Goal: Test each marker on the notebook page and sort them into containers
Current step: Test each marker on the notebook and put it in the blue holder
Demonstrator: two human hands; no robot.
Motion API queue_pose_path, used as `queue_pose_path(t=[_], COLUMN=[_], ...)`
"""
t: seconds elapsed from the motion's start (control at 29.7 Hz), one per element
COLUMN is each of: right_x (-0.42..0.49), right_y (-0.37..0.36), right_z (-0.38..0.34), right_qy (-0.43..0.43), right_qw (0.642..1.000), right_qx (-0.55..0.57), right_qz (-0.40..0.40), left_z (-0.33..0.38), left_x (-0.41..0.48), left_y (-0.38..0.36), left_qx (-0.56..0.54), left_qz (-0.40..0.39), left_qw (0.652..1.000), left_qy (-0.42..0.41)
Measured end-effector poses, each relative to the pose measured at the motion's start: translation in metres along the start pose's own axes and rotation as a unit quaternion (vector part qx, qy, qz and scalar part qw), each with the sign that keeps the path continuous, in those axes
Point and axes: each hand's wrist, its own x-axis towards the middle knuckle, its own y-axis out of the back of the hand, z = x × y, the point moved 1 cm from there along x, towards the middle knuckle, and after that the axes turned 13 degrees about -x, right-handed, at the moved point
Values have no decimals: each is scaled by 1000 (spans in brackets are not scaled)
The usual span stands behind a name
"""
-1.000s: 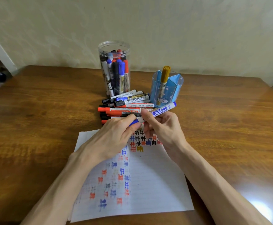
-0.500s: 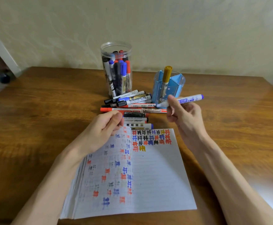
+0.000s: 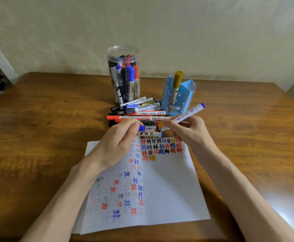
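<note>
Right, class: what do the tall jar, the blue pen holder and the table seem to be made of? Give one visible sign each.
Tall jar: clear, glossy plastic, probably; markers show through and the rim is ridged. Blue pen holder: translucent blue plastic; its dividers show through the wall. Table: wood or wood-look veneer, varnished; grain streaks and bright glare.

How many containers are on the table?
2: a clear jar at the back, holding markers, and a blue holder to its right with one gold marker. None seems hidden.

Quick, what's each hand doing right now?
Left hand: pinching the blue cap.
Right hand: holding the uncapped blue marker.
</note>
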Motion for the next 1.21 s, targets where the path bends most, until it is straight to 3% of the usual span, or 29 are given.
queue_pose_path(t=[0.34,0.61,1.21], right_x=[-41,-45,-39], right_y=[-10,-18,-18], right_z=[13,22,13], right_qy=[21,109,125], right_qw=[996,984,987], right_qx=[-87,-118,-87], right_qz=[26,76,41], left_z=[0,-4,-13], left_x=[-1,-3,-3], left_y=[-6,-6,-7], left_qx=[59,92,161], left_qz=[-3,-3,5], left_qw=[998,996,987], left_qy=[-30,-14,-5])
